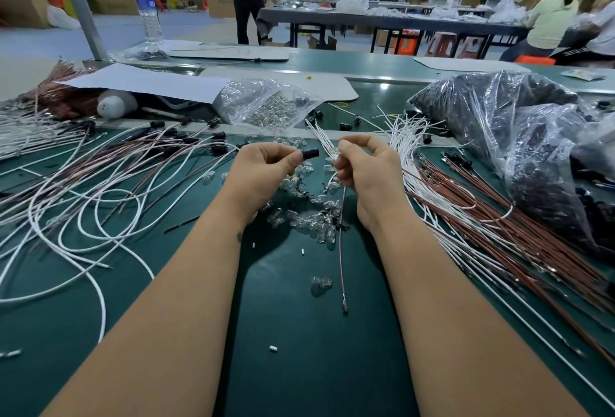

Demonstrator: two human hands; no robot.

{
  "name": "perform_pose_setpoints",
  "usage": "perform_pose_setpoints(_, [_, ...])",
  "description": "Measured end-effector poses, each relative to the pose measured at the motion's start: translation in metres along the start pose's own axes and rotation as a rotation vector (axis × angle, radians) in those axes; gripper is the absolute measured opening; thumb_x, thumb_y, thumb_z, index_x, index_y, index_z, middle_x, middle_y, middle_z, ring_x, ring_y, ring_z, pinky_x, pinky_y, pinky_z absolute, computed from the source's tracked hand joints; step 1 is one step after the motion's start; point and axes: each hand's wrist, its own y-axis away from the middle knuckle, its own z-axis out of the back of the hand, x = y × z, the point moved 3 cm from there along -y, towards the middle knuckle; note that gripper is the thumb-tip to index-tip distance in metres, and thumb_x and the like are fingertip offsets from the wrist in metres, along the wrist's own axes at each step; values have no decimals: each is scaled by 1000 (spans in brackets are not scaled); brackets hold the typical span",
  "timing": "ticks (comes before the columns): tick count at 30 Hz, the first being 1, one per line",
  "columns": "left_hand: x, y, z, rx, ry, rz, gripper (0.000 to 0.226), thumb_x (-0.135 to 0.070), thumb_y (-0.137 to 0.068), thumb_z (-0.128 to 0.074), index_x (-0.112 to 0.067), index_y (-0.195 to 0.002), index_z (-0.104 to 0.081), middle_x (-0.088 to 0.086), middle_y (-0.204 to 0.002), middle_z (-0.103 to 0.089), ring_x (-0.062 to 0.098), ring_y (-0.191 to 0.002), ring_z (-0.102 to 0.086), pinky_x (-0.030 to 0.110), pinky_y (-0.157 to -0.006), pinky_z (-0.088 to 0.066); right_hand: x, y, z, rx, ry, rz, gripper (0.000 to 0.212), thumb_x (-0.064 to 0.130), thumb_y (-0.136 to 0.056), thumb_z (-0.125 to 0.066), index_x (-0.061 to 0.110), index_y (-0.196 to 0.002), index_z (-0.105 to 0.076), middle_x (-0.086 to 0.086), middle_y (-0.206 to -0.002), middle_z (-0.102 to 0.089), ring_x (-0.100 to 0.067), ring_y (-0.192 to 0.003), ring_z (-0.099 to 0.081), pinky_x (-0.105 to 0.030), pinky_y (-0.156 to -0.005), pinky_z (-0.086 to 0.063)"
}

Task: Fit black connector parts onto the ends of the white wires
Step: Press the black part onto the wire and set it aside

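Left hand (266, 167) pinches a short black ribbed connector (310, 154); right hand (364, 167) pinches a wire (342, 243).

The green bench (299, 333) carries white wires (76, 216), brown wires (499, 233) and clear bulbs (309, 220).

Head-worn view, forward and down

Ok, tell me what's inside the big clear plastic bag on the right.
The big clear plastic bag is packed with small black parts, likely connectors. Glare and crumpled folds hide the deeper contents.
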Motion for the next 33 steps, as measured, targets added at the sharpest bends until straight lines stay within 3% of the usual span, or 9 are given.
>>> perform_pose_setpoints(6, [1,-1,-2,7,12,3,18,-11,-87,-68,-25,-76,-70,-11,-58,-61,0,-55,-51,11,-57,-41,-1,1,-2,108,-52,-64,5,7,-91,-62,7,-86,-64,-2,-62,-63,-10,-53,-56,-20,-50,-45])
perform_pose_setpoints(10, [1,-1,-3,20,-10,2,19,-11,-87,-69,-27,-76,-70,-6,-62,-61,5,-59,-50,13,-58,-41,0,1,0,83,5,-59,17,11,-90,-65,11,-74,-62,0,-57,-60,-7,-44,-51,-18,-41,-39])
perform_pose_setpoints(18, [0,0,-5,32,-14,-13,17,-11,-86,-70,-25,-76,-71,-12,-58,-62,2,-56,-52,11,-58,-43,-2,0,-2,67,-24,-79,24,7,-87,-66,12,-65,-59,-1,-54,-59,-10,-45,-50,-19,-41,-40])
perform_pose_setpoints(26, [-2,0,-4,27,-7,-11,17,-11,-86,-70,-24,-76,-71,-14,-55,-62,-1,-54,-52,10,-57,-42,-2,-1,0,43,-62,-104,23,5,-87,-65,11,-66,-58,-1,-54,-58,-10,-46,-49,-20,-43,-41])
perform_pose_setpoints(33, [-3,1,-5,35,-14,-12,15,-12,-85,-71,-24,-76,-71,-5,-65,-65,6,-62,-54,16,-63,-46,-5,-2,-1,48,-29,-69,19,4,-87,-66,11,-71,-58,-4,-59,-60,-10,-49,-52,-20,-45,-41])
